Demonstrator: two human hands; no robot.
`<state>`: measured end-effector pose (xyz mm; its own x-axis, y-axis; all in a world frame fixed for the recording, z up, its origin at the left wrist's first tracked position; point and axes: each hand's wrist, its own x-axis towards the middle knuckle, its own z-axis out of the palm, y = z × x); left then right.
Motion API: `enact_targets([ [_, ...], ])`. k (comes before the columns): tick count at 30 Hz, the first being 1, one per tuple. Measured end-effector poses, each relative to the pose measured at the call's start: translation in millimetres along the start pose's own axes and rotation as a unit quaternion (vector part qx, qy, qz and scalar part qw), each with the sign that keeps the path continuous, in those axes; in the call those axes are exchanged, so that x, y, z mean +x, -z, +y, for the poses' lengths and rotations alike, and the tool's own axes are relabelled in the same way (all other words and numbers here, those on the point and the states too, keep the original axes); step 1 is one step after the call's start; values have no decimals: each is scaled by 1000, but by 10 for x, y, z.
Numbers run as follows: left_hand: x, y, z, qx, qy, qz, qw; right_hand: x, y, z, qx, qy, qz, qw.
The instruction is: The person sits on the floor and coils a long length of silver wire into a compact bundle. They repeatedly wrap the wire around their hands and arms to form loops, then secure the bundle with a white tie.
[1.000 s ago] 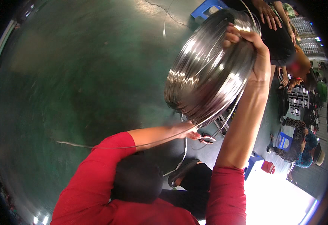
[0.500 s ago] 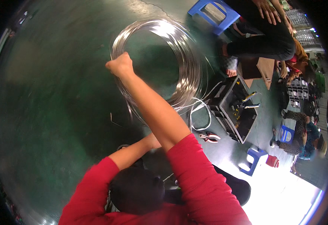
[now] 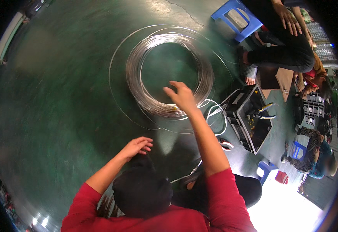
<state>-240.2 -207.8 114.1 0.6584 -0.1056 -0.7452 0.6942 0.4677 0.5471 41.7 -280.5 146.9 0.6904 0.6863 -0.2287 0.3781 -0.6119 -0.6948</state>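
Note:
A coil of thin silvery wire (image 3: 133,73) lies on the green floor in front of me. One loose strand bows out around its left side, its end lying near the coil's near edge. Above the coil's near right part is my right hand (image 3: 181,96), thumb and fingers apart and holding nothing. My left hand (image 3: 136,148) hovers short of the coil, fingers slightly bent and apart, with nothing in it. To the coil's right lies a looped white cord (image 3: 224,119). Pliers with red and white handles (image 3: 226,145) lie partly behind my right forearm.
A black crate (image 3: 243,123) at the right holds small parts and two tools with yellow and blue handles. A person sits by a blue stool (image 3: 236,17) at the far right, feet near the crate. Another blue stool (image 3: 267,170) stands nearer me. More people are beyond.
My right hand has let go of the coil's left side and moved right and nearer. My left hand has come out from beneath my right arm. A strand now spreads wide around the coil.

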Motion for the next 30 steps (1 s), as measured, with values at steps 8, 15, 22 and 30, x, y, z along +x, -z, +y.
enact_targets([
  [8, -59, 357, 418, 50, -117, 128, 984, -225, 370, 740, 92, -28, 158, 983],
  [15, -74, 756, 562, 43, -171, 261, 949, 227, 278, 1272, 260, -241, 105, 929],
  [22, 464, 888, 925, 32, -159, 295, 942, 239, 470, 1064, 302, -234, 40, 923],
  [30, 916, 710, 1157, -22, -208, 263, 942, 29, 640, 947, 300, -200, 12, 933],
])
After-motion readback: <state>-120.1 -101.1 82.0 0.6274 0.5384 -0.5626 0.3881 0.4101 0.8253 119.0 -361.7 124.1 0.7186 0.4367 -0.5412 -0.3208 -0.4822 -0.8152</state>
